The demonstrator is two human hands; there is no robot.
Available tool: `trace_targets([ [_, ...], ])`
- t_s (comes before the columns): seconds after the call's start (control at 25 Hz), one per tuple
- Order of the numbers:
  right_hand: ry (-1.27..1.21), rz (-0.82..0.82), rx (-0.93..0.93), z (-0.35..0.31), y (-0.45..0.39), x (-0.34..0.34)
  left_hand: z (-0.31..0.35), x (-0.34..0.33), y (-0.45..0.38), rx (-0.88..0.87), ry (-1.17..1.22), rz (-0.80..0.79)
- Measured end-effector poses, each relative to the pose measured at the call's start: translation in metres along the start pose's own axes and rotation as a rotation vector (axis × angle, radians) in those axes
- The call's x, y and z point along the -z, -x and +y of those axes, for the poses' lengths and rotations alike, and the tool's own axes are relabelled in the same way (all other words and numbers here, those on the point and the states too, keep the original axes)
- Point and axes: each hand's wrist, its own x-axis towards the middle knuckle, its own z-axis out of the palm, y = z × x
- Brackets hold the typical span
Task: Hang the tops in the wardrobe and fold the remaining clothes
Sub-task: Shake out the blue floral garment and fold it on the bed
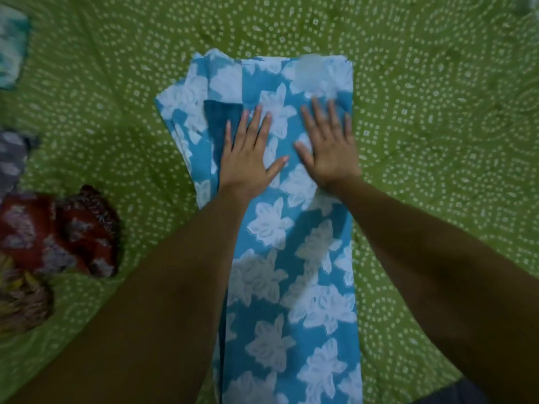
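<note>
Your left hand (248, 158) and right hand (326, 153) press flat, fingers spread, on the blue floral garment (291, 258) mid-bedsheet (437, 141). It appears light, limp fabric; grip its far folded edge.

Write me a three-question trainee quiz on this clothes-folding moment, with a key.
1. True or false: both hands lie flat, fingers straight, on the blue floral garment.
2. Multiple choice: the red patterned cloth lies (A) under the right hand, (B) on the green bedsheet off to the person's left, apart from the blue garment, (C) on top of the blue garment.
3. Fill in: the blue garment's pattern is white ____.

Key
1. True: the left hand and right hand press it side by side, gripping nothing.
2. B.
3. Flowers.
</note>
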Motion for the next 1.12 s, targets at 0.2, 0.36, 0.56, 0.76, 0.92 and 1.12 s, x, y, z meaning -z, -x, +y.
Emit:
trace_targets([
  [0.2,-0.085,0.044,-0.342,-0.03,-0.025,0.019,-0.008,0.043,-0.023,0.088,0.162,0.084],
  [0.36,-0.226,-0.06,-0.285,-0.084,0.026,0.036,-0.051,0.053,0.046,1.067,0.534,0.449],
  [0.56,-0.407,-0.089,-0.526,-0.111,0.044,0.032,-0.088,0.062,0.023,1.169,1.095,0.102],
  [0.76,-0.379,-0.026,-0.572,-0.118,0.04,0.023,-0.112,0.043,-0.02,1.143,1.428,0.051],
  [0.92,-0.343,-0.048,-0.548,-0.116,0.044,0.021,-0.109,0.052,0.014,1.18,1.465,0.295],
  [1.12,-0.354,-0.125,-0.524,-0.134,0.056,0.039,-0.131,0.078,0.067,1.257,1.294,0.619],
])
